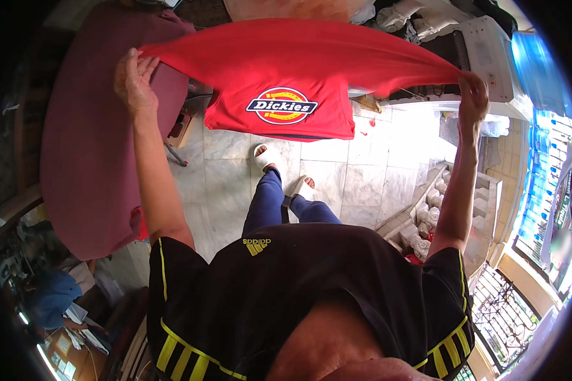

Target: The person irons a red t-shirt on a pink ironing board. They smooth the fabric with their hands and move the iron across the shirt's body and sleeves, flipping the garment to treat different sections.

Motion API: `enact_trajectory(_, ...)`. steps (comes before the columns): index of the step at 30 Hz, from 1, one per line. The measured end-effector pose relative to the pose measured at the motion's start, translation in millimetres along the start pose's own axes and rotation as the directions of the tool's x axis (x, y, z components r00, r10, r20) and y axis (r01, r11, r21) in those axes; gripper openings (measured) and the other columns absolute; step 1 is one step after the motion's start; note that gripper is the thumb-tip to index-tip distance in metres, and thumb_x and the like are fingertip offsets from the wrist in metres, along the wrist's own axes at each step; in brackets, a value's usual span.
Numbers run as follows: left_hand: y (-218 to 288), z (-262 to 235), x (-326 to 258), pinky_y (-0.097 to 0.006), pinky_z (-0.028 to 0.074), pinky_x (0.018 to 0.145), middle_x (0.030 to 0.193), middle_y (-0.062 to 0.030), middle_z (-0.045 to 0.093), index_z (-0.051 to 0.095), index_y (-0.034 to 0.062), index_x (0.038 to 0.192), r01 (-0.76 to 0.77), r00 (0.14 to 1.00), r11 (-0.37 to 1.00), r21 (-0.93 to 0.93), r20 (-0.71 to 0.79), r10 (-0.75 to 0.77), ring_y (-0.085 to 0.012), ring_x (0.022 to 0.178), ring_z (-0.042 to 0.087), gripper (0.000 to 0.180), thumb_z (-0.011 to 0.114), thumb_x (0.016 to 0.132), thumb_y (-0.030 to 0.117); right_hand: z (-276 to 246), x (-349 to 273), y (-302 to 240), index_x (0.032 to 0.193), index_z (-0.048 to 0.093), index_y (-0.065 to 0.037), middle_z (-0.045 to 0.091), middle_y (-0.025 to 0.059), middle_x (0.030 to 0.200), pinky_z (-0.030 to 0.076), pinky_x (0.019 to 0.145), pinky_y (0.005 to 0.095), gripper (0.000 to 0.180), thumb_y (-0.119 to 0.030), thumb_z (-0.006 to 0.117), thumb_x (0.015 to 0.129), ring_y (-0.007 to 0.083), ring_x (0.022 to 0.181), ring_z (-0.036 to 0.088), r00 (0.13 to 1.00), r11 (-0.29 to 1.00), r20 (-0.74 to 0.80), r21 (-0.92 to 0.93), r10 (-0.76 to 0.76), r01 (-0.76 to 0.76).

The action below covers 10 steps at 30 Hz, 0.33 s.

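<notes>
A red shirt (299, 54) is stretched wide in front of me between my raised hands. My left hand (136, 82) pinches its left end, with the fingers partly spread. At the opposite end, my right hand (474, 101) has its fingers closed on the fabric. The upper part of the shirt bows up and looks smeared by motion. Below it hangs the front panel, with a printed badge (281, 106) in yellow, white and dark blue. A dark strip shows along the bottom hem.
A maroon-covered padded table (82, 146) runs along my left. A white machine (489, 57) stands at the far right, near a blue translucent container (540, 70). Beside my right arm, a rack (432, 206) holds several white rolls. A person in blue (54, 298) is at the lower left.
</notes>
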State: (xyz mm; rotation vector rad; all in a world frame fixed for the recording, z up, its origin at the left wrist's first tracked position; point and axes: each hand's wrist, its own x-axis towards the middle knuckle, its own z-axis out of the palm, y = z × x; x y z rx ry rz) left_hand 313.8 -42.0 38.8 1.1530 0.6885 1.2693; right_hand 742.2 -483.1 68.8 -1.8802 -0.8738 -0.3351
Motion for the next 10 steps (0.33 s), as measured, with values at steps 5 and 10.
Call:
enact_trajectory(5,-20,-9,-44,-0.036,0.059,0.077,0.096,-0.0092,0.064,0.057,0.0052,0.098,-0.102,0.958,0.977,0.186,-0.246,0.147,-0.0200,0.089,0.067,0.022,0.073,0.085,-0.001,6,-82,28,0.100,0.068,-0.008,0.066,0.0045,0.104,0.052,0.074,0.0279,0.015,-0.008,0.072,0.086,0.0160,0.089,0.064,0.995,0.954,0.097,-0.297,-0.003,0.032)
enact_trajectory(10,-152,-75,-114,-0.047,0.059,0.080,0.100,-0.0067,0.061,0.060,0.0081,0.101,-0.131,0.948,0.980,0.150,-0.271,0.168,-0.0190,0.094,0.064,0.024,0.076,0.084,0.002,65,-186,97,0.101,0.069,-0.010,0.066,0.0067,0.106,0.055,0.071,0.0296,0.016,-0.008,0.074,0.086,0.0186,0.093,0.064,0.944,0.952,0.224,-0.242,0.241,-0.185)
